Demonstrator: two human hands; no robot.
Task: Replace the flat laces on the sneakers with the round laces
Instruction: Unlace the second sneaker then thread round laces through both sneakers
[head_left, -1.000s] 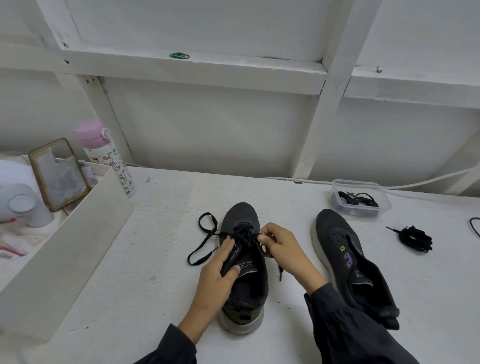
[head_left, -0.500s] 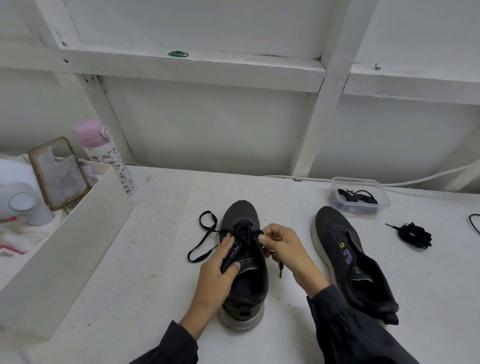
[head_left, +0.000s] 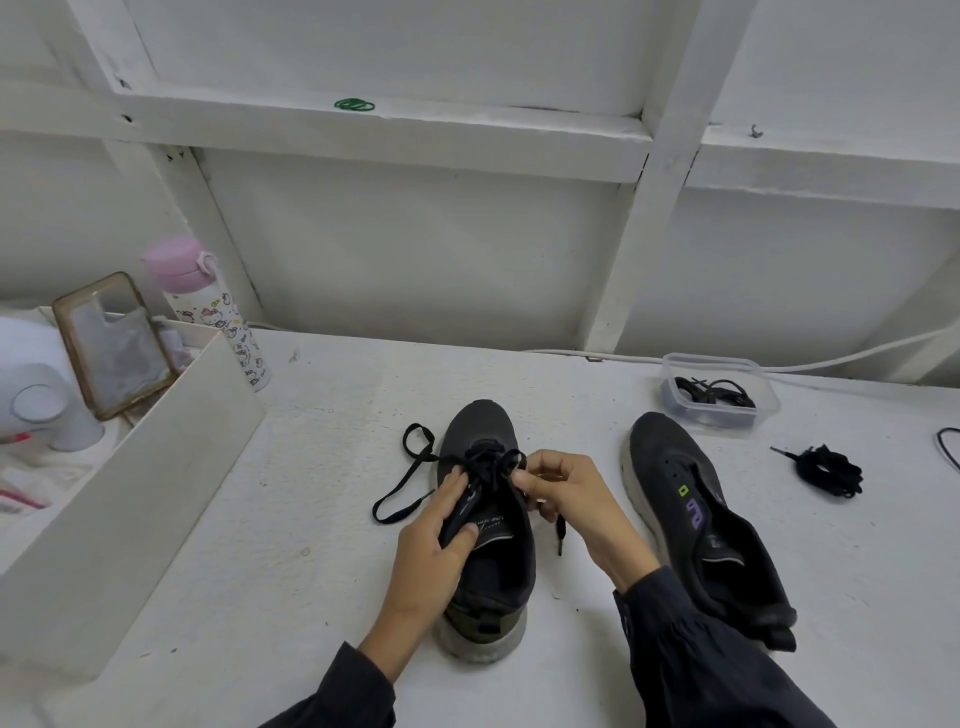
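Two hands were laid on the middle sneaker (head_left: 480, 423) set on the table (head_left: 311, 545). Its tongue (head_left: 460, 513) was gripped by the left hand (head_left: 434, 545), and its flat lace (head_left: 491, 460) was pinched by the right hand (head_left: 571, 499).

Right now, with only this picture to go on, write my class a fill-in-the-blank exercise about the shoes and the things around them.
1. The left hand grips the tongue of the laced sneaker, which stands to the ____ of the unlaced sneaker.
2. The right hand pinches that sneaker's flat lace, which is ____ in colour.
3. The bottle has a ____ cap.
4. The rubber bands on the ledge are ____.

Missing words: left; black; pink; green.
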